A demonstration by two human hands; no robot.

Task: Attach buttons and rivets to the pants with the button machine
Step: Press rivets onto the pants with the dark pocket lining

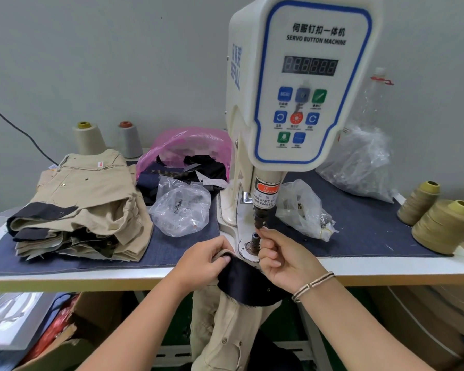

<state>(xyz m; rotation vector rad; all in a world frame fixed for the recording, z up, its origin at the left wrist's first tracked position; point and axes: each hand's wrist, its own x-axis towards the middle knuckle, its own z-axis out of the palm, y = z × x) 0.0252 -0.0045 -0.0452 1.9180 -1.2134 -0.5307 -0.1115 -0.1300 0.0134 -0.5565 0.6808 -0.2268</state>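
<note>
Left hand (208, 259) grips pants (241, 277); right hand (281, 259) pinches at button machine (300, 84) die

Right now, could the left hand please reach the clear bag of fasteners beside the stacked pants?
Probably yes, but not yet: the left hand grips the dark pants fabric at the table edge. Bare denim mat lies between it and the clear bag.

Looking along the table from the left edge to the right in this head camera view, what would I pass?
Stack of folded beige pants → clear bag of small metal parts → button machine → small crumpled plastic bag → big clear bag against the wall → two tan thread cones.
</note>
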